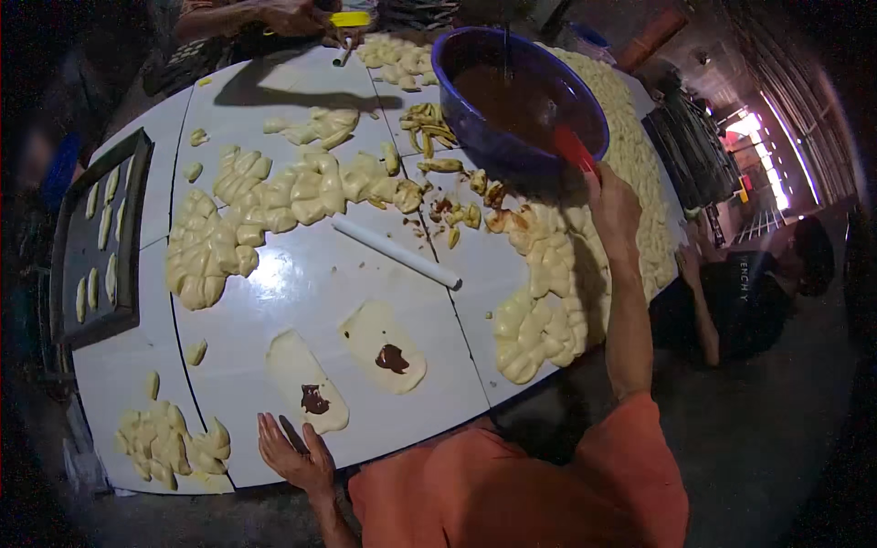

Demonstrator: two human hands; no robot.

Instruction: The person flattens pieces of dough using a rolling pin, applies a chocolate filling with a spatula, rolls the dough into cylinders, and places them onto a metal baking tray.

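Note:
My right hand (614, 205) grips a red spatula (574, 148) at the near right rim of a deep purple basin (461, 114), which holds brown liquid. The spatula's far end is hard to make out against the basin. By the table's near edge, my left hand (297, 457) is open, its fingers stretched out beside a flattened dough strip (290, 356) bearing a dark brown dab of filling (315, 399). A second flattened dough strip (370, 329) with a similar dab (393, 358) lies to its right. A white rolling rod (397, 253) lies beyond both strips.
Dough lumps (306, 187) spread across the white table (301, 283), with more dough (544, 320) on the right. Banana-like pieces (427, 123) lie beside the basin. A dark tray (128, 265) holds shaped dough at left. Other people stand beyond the far edge and at right.

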